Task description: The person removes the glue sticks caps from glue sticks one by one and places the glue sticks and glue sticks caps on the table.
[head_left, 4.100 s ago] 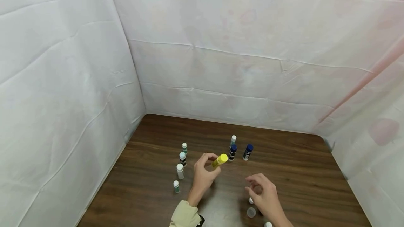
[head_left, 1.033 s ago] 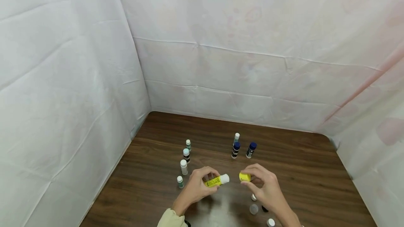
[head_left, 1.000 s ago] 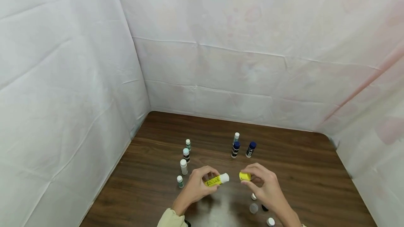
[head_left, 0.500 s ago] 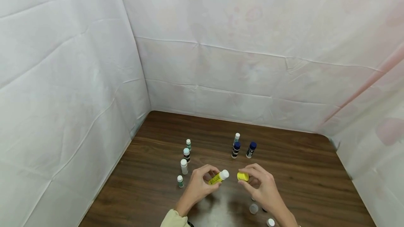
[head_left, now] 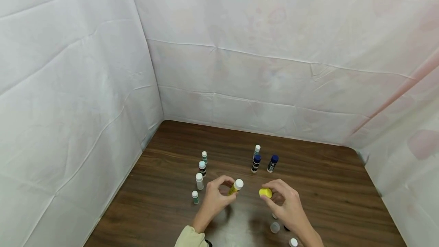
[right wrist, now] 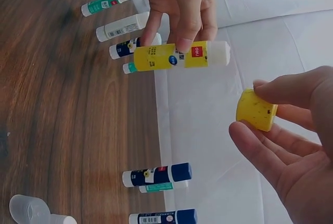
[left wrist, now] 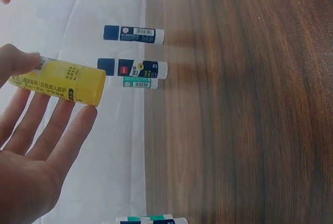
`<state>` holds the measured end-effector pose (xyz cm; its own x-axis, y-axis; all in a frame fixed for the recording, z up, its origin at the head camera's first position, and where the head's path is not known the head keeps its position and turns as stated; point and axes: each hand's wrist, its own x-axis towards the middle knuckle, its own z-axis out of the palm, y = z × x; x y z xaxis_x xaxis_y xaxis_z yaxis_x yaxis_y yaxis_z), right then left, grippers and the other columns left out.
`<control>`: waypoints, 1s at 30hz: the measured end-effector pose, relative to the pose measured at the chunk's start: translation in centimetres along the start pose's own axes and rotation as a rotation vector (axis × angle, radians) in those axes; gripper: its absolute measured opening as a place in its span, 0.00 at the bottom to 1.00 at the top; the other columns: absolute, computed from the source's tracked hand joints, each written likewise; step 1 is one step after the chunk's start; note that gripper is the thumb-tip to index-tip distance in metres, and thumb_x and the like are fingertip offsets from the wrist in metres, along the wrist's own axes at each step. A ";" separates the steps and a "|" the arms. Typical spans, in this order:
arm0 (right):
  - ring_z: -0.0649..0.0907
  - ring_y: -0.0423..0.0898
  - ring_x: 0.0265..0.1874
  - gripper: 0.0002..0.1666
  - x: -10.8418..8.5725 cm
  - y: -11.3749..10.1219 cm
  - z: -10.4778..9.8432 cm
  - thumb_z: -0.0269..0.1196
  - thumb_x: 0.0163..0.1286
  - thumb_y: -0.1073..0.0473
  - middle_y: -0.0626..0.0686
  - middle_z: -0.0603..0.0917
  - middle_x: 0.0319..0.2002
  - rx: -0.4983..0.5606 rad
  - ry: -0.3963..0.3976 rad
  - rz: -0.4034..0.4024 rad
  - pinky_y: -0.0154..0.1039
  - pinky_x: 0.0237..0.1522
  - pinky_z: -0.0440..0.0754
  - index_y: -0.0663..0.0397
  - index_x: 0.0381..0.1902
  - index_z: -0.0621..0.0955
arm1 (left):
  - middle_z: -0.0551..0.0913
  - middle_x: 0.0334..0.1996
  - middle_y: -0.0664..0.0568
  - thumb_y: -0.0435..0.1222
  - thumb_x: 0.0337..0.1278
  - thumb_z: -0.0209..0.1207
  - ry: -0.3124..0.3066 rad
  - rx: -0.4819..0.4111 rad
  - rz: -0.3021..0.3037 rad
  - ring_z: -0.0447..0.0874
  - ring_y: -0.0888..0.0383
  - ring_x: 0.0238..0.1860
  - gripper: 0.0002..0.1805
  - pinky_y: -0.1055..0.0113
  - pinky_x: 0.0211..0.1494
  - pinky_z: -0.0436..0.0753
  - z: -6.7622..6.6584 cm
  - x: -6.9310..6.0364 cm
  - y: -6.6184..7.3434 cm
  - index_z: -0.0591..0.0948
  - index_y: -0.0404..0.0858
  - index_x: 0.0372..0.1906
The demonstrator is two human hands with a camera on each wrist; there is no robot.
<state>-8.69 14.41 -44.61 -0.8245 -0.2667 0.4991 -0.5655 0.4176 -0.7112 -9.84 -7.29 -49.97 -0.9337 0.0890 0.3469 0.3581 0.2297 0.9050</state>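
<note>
A yellow glue stick (head_left: 234,189) with its white top bare is held up off the table by my left hand (head_left: 214,198), between thumb and fingertips. Its red label and yellow body show in the right wrist view, where the stick (right wrist: 177,56) lies across the other hand's fingers. My right hand (head_left: 289,205) pinches the yellow cap (head_left: 265,193) between thumb and fingers, a short way to the right of the stick. Cap and stick are apart. In the left wrist view the lower end of the glue stick (left wrist: 78,82) faces the table.
Several capped glue sticks stand in a row at left, one of them a white stick (head_left: 199,181). Two navy-capped glue sticks (head_left: 272,163) and a smaller white-capped one (head_left: 257,150) stand farther back. Near my right wrist are a translucent cup-like piece (head_left: 275,227) and a white-topped object (head_left: 293,242).
About four seconds ago the yellow cap sat on the glue stick and my right hand held nothing. Since one second ago, the left hand has tipped the stick more upright and slightly left.
</note>
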 end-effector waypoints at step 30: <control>0.77 0.35 0.24 0.18 -2.0 6.6 -0.5 0.74 0.45 0.71 0.45 0.80 0.35 -0.123 0.013 0.137 0.30 0.21 0.79 0.51 0.34 0.84 | 0.83 0.30 0.41 0.21 0.36 0.67 0.329 -0.022 -0.086 0.83 0.43 0.34 0.15 0.49 0.34 0.83 1.3 3.0 -1.7 0.78 0.31 0.35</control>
<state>-10.82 18.15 -50.04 -0.8928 -0.1894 0.4086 -0.4409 0.5524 -0.7074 -13.28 -6.14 -50.79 -0.9120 -0.2483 0.3265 0.2812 0.2012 0.9383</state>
